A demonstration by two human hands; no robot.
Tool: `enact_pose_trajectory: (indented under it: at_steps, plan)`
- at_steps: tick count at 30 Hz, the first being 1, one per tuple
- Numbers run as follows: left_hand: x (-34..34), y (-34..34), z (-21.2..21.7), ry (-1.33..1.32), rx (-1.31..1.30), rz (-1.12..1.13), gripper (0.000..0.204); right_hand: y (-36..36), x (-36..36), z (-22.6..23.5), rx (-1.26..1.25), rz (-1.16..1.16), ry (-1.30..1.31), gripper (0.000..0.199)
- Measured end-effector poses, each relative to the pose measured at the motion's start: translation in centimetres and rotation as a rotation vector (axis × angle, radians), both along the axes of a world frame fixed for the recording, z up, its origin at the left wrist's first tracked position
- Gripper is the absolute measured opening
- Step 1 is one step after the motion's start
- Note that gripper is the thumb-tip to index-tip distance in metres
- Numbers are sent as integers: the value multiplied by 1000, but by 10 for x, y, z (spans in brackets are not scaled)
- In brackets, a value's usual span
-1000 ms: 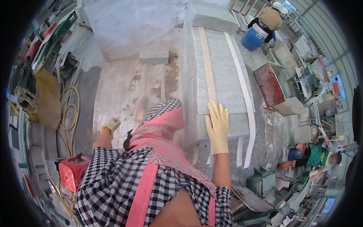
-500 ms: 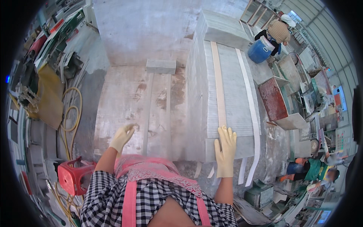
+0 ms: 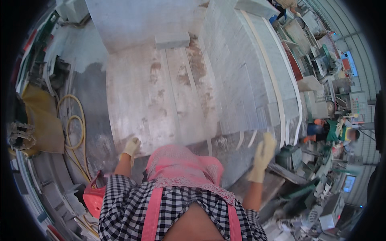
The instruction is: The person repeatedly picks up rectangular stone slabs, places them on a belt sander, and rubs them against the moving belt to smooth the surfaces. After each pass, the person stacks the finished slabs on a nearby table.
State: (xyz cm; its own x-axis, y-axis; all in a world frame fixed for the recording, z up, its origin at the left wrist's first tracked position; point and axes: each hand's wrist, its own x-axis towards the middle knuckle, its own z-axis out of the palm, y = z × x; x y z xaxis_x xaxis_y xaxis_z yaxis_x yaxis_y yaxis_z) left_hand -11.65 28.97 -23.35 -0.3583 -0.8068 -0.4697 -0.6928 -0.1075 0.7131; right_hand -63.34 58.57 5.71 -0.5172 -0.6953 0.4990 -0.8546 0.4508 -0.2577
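Observation:
My left hand (image 3: 131, 148), in a cream glove, hangs by the near left edge of a worn, stained platform (image 3: 134, 96). Its fingers are loosely bent and hold nothing I can see. My right hand (image 3: 263, 156), in a matching glove and blurred, is raised with fingers stretched out, near the close end of a tall stack of grey stone-like slabs (image 3: 229, 76). Nothing shows in it. Two pale straps, a cream strap (image 3: 263, 50) and a white strap (image 3: 292, 74), run over the stack, their ends hanging down. A small grey block (image 3: 173, 40) lies at the platform's far end.
A red plastic stool (image 3: 93, 200) stands at my left, beside a coiled yellow hose (image 3: 83, 132). At right are a dark green bin (image 3: 287, 160) and a co-worker in a green apron (image 3: 334, 131). A large upright panel (image 3: 140, 22) closes the platform's far side.
My right hand has come off the top of the slab stack and moved right. The view has shifted, and the stack now shows more of its left side. My left hand remains low at the left.

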Motion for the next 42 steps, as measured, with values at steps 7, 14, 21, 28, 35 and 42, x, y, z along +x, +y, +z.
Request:
enact_pose_trajectory:
  at_steps: [7, 14, 21, 28, 35, 42]
  plan:
    - [57, -10, 4, 79, 171, 109, 39, 150, 202, -118, 477, -475, -1143, 39]
    - [78, -10, -38, -153, 91, -145, 40, 166, 258, -102, 125, -571, -1447, 37]
    - [-28, -5, -17, -114, -75, -589, 42, 187, 311, -67, -45, -483, -1249, 37]
    - [-118, 59, 46, 198, -118, -645, 41, 356, 451, -178, -135, -734, -1382, 38]
    - [-111, 101, 37, 91, -22, -621, 37, 402, 528, -212, -229, -967, -1499, 35]
    - [-64, 128, 49, -139, -237, -829, 42, 418, 557, -219, -328, -977, -1530, 32]
